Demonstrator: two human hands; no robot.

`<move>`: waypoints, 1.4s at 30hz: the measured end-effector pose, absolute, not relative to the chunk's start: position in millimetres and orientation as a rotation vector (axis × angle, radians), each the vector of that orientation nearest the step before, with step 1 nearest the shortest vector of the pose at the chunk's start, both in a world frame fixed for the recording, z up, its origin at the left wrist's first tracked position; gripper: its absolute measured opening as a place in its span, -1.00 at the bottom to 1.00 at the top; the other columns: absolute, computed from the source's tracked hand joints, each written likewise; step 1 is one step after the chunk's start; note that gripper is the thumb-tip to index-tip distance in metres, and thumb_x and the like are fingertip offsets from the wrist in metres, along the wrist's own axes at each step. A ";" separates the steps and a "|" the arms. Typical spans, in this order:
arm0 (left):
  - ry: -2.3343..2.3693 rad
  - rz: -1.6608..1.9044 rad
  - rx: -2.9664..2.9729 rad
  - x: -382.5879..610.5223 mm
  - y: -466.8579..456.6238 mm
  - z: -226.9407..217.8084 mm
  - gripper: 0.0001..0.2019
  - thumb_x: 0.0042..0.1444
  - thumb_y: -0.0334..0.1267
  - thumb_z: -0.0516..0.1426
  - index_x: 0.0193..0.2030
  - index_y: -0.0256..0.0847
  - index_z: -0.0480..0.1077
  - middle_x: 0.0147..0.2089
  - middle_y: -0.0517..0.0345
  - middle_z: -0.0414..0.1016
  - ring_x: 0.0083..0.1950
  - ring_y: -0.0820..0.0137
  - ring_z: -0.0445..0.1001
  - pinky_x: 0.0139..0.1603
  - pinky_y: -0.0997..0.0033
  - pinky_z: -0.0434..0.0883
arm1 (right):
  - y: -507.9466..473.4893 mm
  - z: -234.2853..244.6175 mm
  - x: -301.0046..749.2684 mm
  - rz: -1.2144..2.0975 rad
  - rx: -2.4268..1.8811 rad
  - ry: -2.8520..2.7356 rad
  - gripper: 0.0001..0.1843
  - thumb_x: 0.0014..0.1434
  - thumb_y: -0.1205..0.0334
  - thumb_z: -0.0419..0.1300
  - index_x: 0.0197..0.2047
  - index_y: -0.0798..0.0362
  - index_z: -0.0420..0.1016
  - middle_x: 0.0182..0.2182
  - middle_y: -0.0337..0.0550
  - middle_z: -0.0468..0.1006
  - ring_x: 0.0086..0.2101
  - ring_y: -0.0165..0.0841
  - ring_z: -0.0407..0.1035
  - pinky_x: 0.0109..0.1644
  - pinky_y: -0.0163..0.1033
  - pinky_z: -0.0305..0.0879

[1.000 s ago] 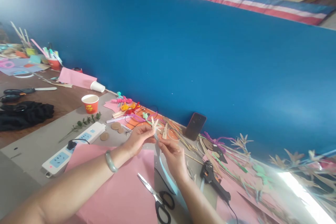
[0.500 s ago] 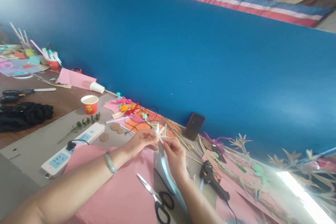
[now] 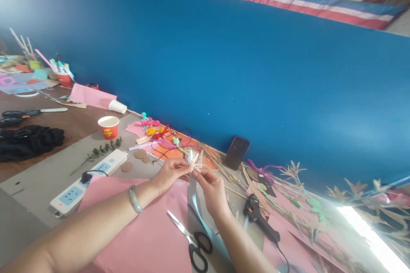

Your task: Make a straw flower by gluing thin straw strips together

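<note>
My left hand (image 3: 170, 171) and my right hand (image 3: 209, 184) meet above the table, both pinching a small pale leaf-shaped paper piece (image 3: 193, 157) between fingertips. A green bangle (image 3: 134, 199) sits on my left wrist. Below the hands lie a pink paper sheet (image 3: 150, 230) and black-handled scissors (image 3: 192, 243). A black glue gun (image 3: 259, 219) rests just right of my right forearm.
A white power strip (image 3: 89, 179) lies at left, near a green sprig (image 3: 102, 150) and a red paper cup (image 3: 109, 127). A dark phone (image 3: 236, 152) leans on the blue board (image 3: 224, 72). Paper leaves and coloured scraps line the board's foot. Black cloth (image 3: 28, 140) lies far left.
My hands have drawn closer together and the paper piece has been turned between the fingers. The view shifted slightly.
</note>
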State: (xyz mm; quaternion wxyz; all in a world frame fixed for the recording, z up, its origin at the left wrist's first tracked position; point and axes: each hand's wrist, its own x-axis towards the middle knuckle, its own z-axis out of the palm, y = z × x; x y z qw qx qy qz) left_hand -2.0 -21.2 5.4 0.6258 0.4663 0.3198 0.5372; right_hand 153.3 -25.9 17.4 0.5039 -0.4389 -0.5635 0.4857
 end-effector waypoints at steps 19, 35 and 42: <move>0.678 1.217 1.008 -2.8 -23.2 9.7 -0.77 -0.02 -0.15 0.29 -0.44 -0.32 0.48 -0.38 0.12 0.50 -0.34 0.44 0.49 -0.30 0.47 0.46 | -16.2 13.2 160.3 1.439 -0.910 -1.330 -0.85 -0.01 0.14 0.36 -0.48 0.02 0.56 -0.47 -0.24 0.52 -0.39 -0.36 0.33 -0.16 -0.21 0.22; 0.543 1.152 0.860 -1.1 -27.4 13.2 -0.76 -0.09 -0.21 0.34 -0.50 -0.35 0.45 -0.49 0.15 0.43 -0.44 0.50 0.41 -0.39 0.51 0.37 | -20.3 21.0 162.1 1.653 -0.779 -1.228 -0.85 -0.13 0.20 0.42 -0.51 -0.01 0.54 -0.44 -0.24 0.53 -0.36 -0.35 0.36 -0.16 -0.23 0.27; 0.451 1.072 0.875 -3.5 -29.0 13.8 -0.74 -0.13 -0.21 0.36 -0.53 -0.36 0.44 -0.52 0.14 0.42 -0.48 0.47 0.41 -0.42 0.47 0.34 | -26.2 29.1 161.9 1.784 -0.738 -1.256 -0.76 -0.20 0.11 0.45 -0.52 -0.01 0.50 -0.50 -0.23 0.51 -0.41 -0.31 0.35 -0.24 -0.20 0.29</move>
